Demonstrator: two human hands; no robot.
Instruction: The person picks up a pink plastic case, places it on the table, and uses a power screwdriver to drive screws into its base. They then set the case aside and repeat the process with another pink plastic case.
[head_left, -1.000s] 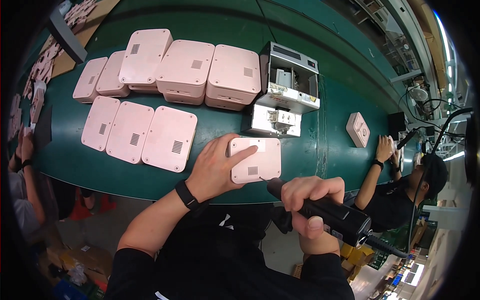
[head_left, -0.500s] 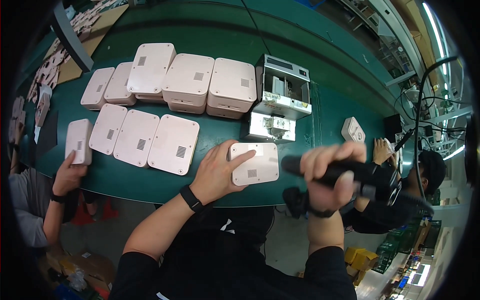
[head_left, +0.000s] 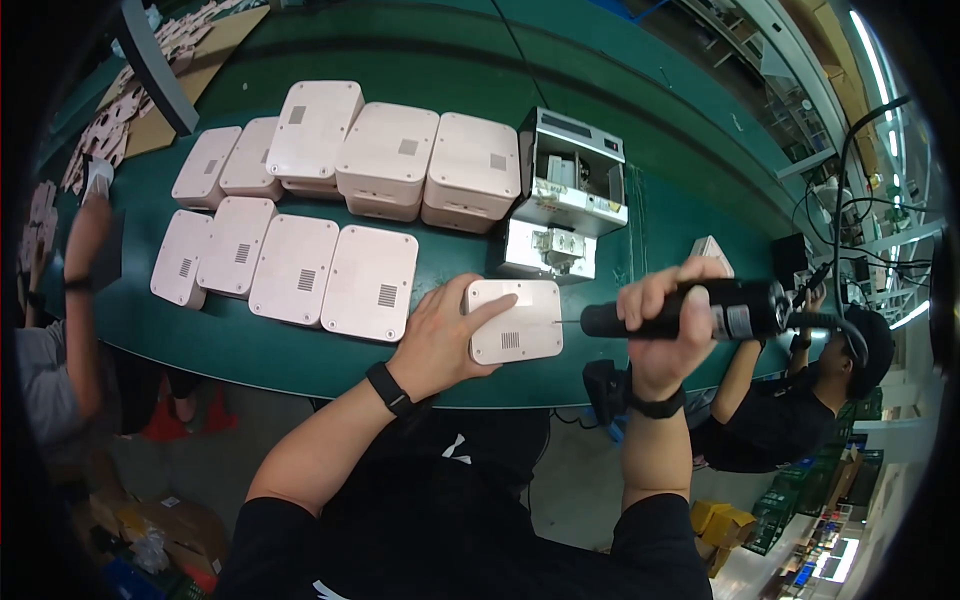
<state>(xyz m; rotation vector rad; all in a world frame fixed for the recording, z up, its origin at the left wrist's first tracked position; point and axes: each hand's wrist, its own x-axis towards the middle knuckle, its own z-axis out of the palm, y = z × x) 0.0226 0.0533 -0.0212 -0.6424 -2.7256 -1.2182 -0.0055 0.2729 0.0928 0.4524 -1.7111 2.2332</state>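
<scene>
A pale pinkish-white plastic housing (head_left: 540, 318), with a slotted vent and screw holes at its corners, lies on the green bench in front of me. My left hand (head_left: 437, 335) is closed round its left side, index finger stretched over the top face. In my right hand (head_left: 668, 325) is a black electric screwdriver (head_left: 740, 308), held nearly level. Its thin bit points left and reaches the housing's right edge; whether the tip sits in a screw hole is too small to tell. A cable runs from the screwdriver's rear end.
Several similar housings (head_left: 372, 285) stand in two rows to the left, some stacked. Beyond my housing is a metal screw feeder (head_left: 575, 170). Co-workers sit at the left (head_left: 65, 360) and right (head_left: 800, 400). A small pale part (head_left: 712, 255) lies at the bench's right.
The screwdriver has steadied, its bit now at the housing's right edge. The co-worker on the left has let go of a housing at the row's end and reached toward the back left.
</scene>
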